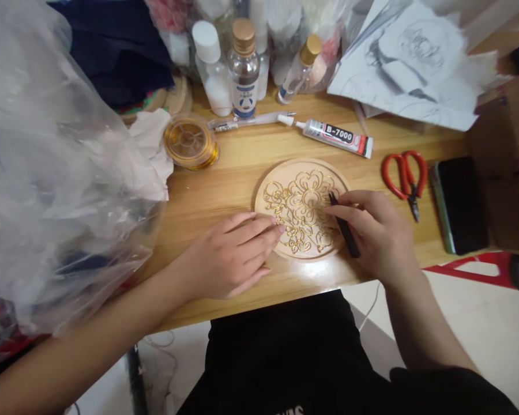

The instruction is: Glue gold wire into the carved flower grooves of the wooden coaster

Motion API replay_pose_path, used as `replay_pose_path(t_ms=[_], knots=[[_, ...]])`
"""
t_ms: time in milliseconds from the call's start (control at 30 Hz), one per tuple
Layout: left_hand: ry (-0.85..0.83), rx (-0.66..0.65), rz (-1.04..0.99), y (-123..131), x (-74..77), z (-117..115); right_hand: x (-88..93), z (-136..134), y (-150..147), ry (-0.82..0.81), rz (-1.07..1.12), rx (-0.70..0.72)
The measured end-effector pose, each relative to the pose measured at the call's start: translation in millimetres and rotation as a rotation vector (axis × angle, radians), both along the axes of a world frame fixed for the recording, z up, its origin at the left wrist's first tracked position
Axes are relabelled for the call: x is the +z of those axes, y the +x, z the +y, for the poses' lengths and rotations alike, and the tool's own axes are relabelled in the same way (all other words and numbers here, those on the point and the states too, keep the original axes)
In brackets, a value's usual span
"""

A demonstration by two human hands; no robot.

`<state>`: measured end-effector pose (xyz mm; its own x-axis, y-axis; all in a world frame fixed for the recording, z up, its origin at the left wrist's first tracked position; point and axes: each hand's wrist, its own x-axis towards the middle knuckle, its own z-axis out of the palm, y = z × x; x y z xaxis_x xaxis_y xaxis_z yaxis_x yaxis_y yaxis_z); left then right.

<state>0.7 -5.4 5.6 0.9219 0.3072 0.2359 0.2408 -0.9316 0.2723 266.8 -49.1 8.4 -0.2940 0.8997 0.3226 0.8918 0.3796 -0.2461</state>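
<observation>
A round wooden plate (266, 180) with a raised rim lies near the table's front edge. Gold wire bent into a flower pattern (308, 196) covers much of its face. My left hand (236, 253) lies flat at the plate's left side, its fingers stretched out and the fingertips over the rim and the wire. In my right hand (374, 227) is a pair of black tweezers (347, 230), held at the plate's right side. The tweezer tips are at the upper right of the pattern; whether they pinch any wire is too small to tell.
Behind the plate lie a spool of gold wire (190, 142), a pen (259, 120) and a B-7000 glue tube (335, 137). Several bottles (244, 75) stand farther back. Red-handled pliers (405, 176) and a phone (459, 204) are at right. A plastic bag (64, 173) bulges on the left.
</observation>
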Motion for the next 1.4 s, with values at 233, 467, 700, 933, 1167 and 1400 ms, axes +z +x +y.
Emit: replay_pose_path(t_ms=[233,467,700,933,1167,1400], knots=[[0.015,-0.007,-0.001,0,-0.4,0,12.3,-6,-17,-0.111,0.227,0.106],[0.035,0.011,0.011,1,-0.1,1,7.8,-8,-30,-0.103,0.18,0.103],[0.018,0.014,0.003,2,0.5,2,3.1,-2,-33,-0.118,0.21,0.064],[-0.017,0.022,0.007,2,1.5,2,3.7,0,-33,-0.158,0.243,0.1],[-0.043,0.037,0.006,3,2.2,2,4.5,1,-35,-0.15,0.218,0.087],[-0.035,0.036,0.01,3,2.3,2,3.4,-2,-34,-0.166,0.231,0.091]])
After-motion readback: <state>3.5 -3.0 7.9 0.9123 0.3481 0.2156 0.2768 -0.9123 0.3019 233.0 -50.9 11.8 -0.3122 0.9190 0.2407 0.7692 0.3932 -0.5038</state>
